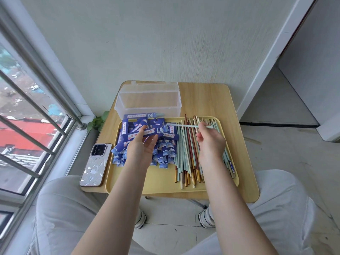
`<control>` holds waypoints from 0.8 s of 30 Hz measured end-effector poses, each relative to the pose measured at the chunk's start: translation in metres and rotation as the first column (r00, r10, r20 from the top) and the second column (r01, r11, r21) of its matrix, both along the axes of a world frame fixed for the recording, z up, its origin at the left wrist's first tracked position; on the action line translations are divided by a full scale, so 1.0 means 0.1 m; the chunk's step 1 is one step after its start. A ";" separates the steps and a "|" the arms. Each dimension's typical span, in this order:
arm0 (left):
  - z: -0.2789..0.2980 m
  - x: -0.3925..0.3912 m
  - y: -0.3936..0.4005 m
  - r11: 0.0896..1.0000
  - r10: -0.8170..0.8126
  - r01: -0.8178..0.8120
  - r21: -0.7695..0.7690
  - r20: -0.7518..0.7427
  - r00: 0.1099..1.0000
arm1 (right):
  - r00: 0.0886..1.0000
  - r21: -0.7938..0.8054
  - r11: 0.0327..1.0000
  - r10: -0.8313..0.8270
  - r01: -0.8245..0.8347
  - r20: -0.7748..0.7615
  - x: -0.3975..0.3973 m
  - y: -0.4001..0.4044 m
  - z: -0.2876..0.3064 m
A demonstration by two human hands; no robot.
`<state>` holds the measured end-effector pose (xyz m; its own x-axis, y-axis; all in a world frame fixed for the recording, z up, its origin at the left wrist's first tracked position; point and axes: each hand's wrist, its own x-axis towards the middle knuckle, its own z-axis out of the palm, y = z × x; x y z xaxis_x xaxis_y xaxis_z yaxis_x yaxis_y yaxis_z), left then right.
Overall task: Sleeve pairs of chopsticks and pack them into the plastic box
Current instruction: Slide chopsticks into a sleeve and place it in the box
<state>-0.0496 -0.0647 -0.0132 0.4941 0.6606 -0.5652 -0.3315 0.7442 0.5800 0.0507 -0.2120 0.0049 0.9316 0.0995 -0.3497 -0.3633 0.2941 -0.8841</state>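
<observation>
A yellow tray [158, 179] on a small wooden table holds a heap of blue patterned paper sleeves [165, 153] on its left and a pile of loose chopsticks [185, 159] in pale green, red-brown and cream on its right. My left hand [142, 147] hovers over the sleeve heap and holds one blue sleeve [149, 133] between thumb and fingers. My right hand [210, 142] pinches pale green chopsticks [184, 125] that point left toward the sleeve. Behind the tray stands a clear plastic box [149, 100], open, with one sleeved pair [143, 115] lying against its front.
A phone [95, 164] in a pearly case lies on the table's left edge beside the tray. A window with metal bars runs along the left. A wall is close behind the table. My knees frame the table's front edge.
</observation>
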 end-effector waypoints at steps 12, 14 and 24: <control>-0.01 -0.03 0.01 0.995 -0.052 0.058 0.084 -0.068 0.996 | 0.981 -0.052 0.984 -0.173 0.169 -0.091 0.02 0.00 -0.06; 0.00 -0.04 0.00 0.995 -0.051 0.058 0.086 -0.085 0.995 | 0.980 -0.053 0.984 -0.173 0.168 -0.102 0.03 0.00 -0.07; 0.03 -0.05 -0.03 0.997 -0.043 0.048 0.068 -0.076 0.996 | 0.986 -0.045 0.991 -0.128 0.124 -0.104 0.02 0.00 -0.07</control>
<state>-0.0549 -0.0676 -0.0103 0.4827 0.6774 -0.5551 -0.2525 0.7146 0.6524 0.0530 -0.2121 -0.0025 0.8930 -0.0322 -0.4490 -0.4181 0.3099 -0.8539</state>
